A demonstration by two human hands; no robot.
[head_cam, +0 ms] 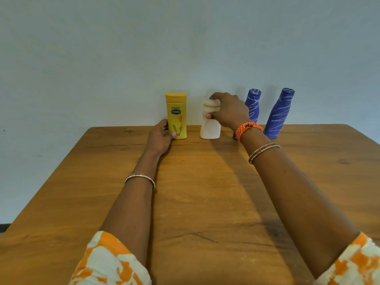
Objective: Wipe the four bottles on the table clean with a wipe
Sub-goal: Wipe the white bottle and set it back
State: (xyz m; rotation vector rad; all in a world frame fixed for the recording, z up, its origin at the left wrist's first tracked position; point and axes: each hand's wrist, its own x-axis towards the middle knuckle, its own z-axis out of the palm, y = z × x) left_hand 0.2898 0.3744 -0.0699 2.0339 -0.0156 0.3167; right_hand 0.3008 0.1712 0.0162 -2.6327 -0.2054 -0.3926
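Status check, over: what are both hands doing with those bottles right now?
Left hand holds yellow bottle low. Right hand grips top of white bottle. Two blue bottles untouched. No wipe visible.

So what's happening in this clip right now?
A person has both hands on bottles lined up at the far edge of a wooden table. The left hand grips the base of the yellow bottle; the right hand grips the top of the white bottle. Two blue bottles stand untouched to the right. No wipe is visible.
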